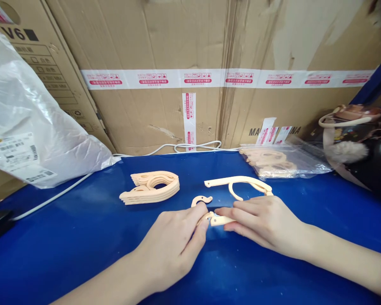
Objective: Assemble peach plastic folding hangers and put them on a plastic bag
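Observation:
A beige plastic folding hanger is between my two hands, low over the blue table. My left hand (178,241) pinches a curved piece of it, close to the hook (202,200), which shows just beyond my fingertips. In my right hand (260,218) is a hanger arm (220,220), its end close to my left fingertips. My fingers hide the joint between the pieces. Just beyond my right hand lies another beige hanger piece (241,181), long and bent with a curved part; my knuckles are close to its right end.
Several folded beige hangers are stacked (152,188) at the left. A clear plastic bag (307,163) with more beige pieces lies back right, near a dark bag (374,156). A white parcel bag (34,114), a white cable (158,149) and cardboard boxes (152,114) border the blue table (82,237).

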